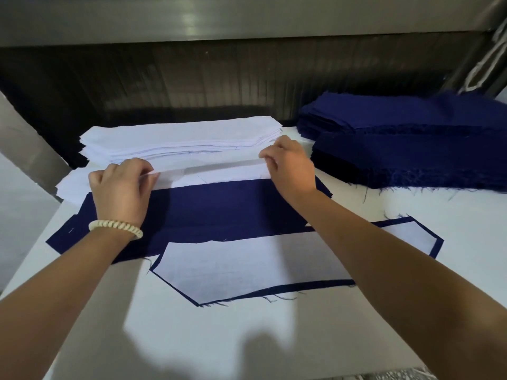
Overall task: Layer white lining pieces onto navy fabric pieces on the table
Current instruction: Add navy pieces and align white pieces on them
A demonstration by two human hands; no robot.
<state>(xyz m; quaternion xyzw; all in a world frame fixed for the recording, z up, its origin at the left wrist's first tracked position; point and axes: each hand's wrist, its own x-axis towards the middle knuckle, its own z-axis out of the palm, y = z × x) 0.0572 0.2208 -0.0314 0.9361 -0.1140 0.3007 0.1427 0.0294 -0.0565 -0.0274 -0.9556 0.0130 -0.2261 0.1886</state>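
Both hands are at the far side of the table (247,338). Left hand (122,187) and right hand (290,167) each pinch one end of a white lining piece (211,171). Both grips are thumb against fingertips, closed on the cloth edge. The piece is pulled taut between them, at the near edge of the white stack (181,138). It looks lifted a little off the pile, but blur along the edge hides how much of it is clear.

Bare navy piece (208,207) lies flat on the table just nearside of the held lining, under both wrists, with no white on it. Its left end runs out past the left wrist toward the table's left edge.

Nearer the camera, a second navy piece (315,286) carries a laid lining (241,264), with a thin navy border showing round it. The right forearm crosses above it. Its far edge touches or slightly overlaps the bare navy piece.

Navy stack (411,144) sits far right, edges frayed, beside the white stack with a gap between them. Pale beaded bracelet (115,227) on the left wrist.
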